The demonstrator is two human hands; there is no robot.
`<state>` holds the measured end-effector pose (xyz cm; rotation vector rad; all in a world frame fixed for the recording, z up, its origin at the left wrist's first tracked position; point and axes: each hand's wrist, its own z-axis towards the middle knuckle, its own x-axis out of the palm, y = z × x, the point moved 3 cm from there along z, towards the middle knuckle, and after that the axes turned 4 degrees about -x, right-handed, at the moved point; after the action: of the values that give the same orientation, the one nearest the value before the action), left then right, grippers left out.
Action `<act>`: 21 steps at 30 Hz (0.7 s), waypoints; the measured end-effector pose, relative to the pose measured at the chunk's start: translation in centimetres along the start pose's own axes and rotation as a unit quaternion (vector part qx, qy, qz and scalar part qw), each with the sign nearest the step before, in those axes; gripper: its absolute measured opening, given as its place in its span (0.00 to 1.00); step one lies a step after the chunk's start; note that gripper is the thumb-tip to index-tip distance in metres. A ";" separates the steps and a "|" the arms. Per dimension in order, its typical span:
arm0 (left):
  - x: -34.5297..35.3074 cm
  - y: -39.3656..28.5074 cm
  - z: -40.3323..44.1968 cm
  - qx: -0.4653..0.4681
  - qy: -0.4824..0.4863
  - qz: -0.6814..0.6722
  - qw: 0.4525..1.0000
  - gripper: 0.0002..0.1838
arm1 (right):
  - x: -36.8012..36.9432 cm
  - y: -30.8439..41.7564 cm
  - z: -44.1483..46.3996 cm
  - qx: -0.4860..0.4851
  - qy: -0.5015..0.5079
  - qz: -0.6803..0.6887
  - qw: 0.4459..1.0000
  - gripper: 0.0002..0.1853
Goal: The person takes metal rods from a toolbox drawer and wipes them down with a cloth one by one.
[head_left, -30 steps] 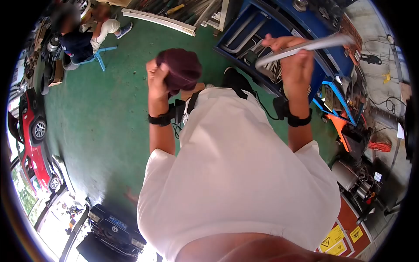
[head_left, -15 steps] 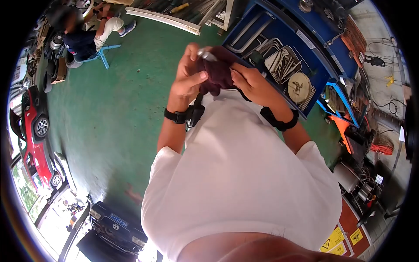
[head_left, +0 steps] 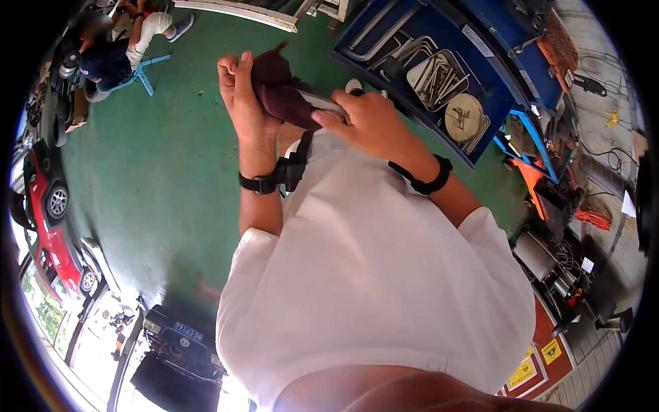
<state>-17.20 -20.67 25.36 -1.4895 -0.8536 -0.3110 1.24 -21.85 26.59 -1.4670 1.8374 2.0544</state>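
My left hand [head_left: 247, 96] is closed on a dark maroon cloth [head_left: 285, 101], its fingers pointing up. One corner of the cloth sticks up above the hand, and a fold wraps part of a silver metal tool [head_left: 324, 103]. My right hand [head_left: 377, 123] grips the near end of this tool between thumb and fingers. The tool's far end is hidden in the cloth, so its exact kind cannot be made out. Both hands are held in front of my white shirt.
A blue tool drawer [head_left: 439, 134] stands open at the right, with a tray of wrenches [head_left: 438, 81] and a round dish [head_left: 465, 117]. A person [head_left: 110, 65] sits on a blue stool at upper left. A red car [head_left: 51, 220] is at far left, a dark car [head_left: 182, 350] at lower left.
My left hand has moved left with the cloth, which is now more spread out. My right hand has shifted slightly down and grips the tool's end; the tool's shiny head is now covered.
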 end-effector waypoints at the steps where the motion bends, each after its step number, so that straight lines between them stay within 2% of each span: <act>1: -0.2 0.2 0.4 -0.001 -0.010 -0.008 1.000 0.10 | 0.2 -0.5 0.2 0.003 -0.002 0.006 1.000 0.23; 4: 0.0 1.7 1.1 -0.028 -0.051 0.042 0.997 0.10 | 0.6 -2.6 0.1 0.002 -0.014 0.025 1.000 0.22; 7: -0.3 4.5 2.6 -0.055 -0.034 0.056 0.996 0.10 | -0.4 -4.6 0.1 0.017 -0.017 0.008 1.000 0.19; 10: -1.9 8.4 4.5 -0.093 -0.074 -0.010 0.993 0.10 | -2.0 -6.8 0.7 0.020 -0.048 0.051 0.997 0.15; 13: -2.4 10.8 5.9 -0.124 -0.129 -0.019 0.984 0.09 | -3.6 -9.2 1.5 0.028 -0.031 0.005 0.999 0.13; 15: -2.4 11.3 6.9 -0.152 -0.158 -0.002 0.976 0.09 | -4.6 -10.7 2.2 0.043 -0.060 -0.033 0.997 0.10; 16: -2.4 11.6 7.5 -0.175 -0.181 0.013 0.968 0.08 | -5.3 -11.3 2.9 -0.059 -0.099 -0.101 0.988 0.09; 17: -2.4 11.8 8.0 -0.177 -0.187 0.012 0.966 0.08 | -5.4 -11.8 3.2 -0.058 -0.092 -0.099 0.989 0.09; 19: -3.1 12.7 8.6 -0.228 -0.246 -0.008 0.942 0.05 | -6.6 -12.2 3.6 0.019 -0.195 -0.132 0.972 0.11; 20: -3.6 13.0 8.9 -0.230 -0.255 -0.009 0.939 0.05 | -6.3 -13.0 3.6 0.054 -0.210 -0.180 0.960 0.21; 21: -4.1 13.5 9.1 -0.243 -0.254 -0.040 0.935 0.04 | -5.2 -14.1 3.6 0.055 -0.199 -0.177 0.962 0.21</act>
<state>-13.77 -11.96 11.49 -2.0479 -1.3164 -0.2040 9.96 -11.89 18.59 -1.1462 1.3951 1.8664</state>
